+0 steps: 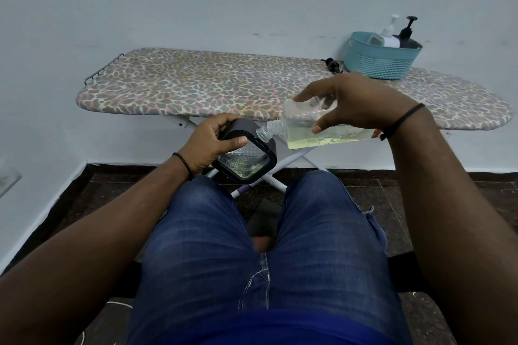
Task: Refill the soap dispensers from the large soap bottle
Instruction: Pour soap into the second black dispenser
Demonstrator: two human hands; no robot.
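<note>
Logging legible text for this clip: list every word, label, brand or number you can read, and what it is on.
None readable anywhere.
Large soap bottle: clear, no label visible.
Black-framed dispenser: no print visible.
Pump bottles in the teal basket: no text legible.

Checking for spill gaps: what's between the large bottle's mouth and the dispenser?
Nothing: in the head view the large soap bottle has its neck at the black dispenser's top.
</note>
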